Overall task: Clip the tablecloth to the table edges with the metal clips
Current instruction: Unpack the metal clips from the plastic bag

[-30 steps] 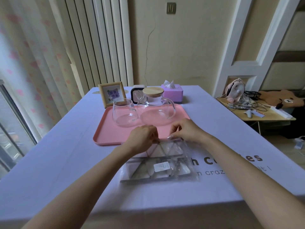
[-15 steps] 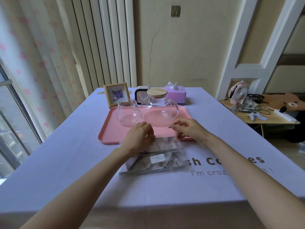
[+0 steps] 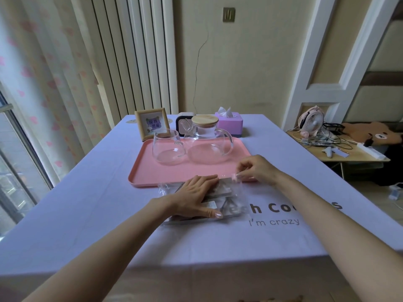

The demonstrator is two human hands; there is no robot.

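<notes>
Item: clear plastic bag (image 3: 236, 198) of metal clips (image 3: 226, 205), centre of frame, lying on the lavender tablecloth (image 3: 87, 203) just below the pink rectangular tray (image 3: 152, 171). Your left hand (image 3: 194, 197): fingers straight, pressed flat on the bag. Your right hand (image 3: 255, 168): thumb and fingertips pinching the bag's upper right edge.

The bag of clips (image 3: 234, 200) lies on the tablecloth (image 3: 87, 203), before the tray (image 3: 150, 172).
On the tray, the cup (image 3: 166, 147) stands left of the teapot (image 3: 207, 148); the tissue box (image 3: 230, 125) is behind.

Metal clips (image 3: 229, 205) lie flat in a clear bag (image 3: 236, 192) on the lavender tablecloth (image 3: 87, 203).
</notes>
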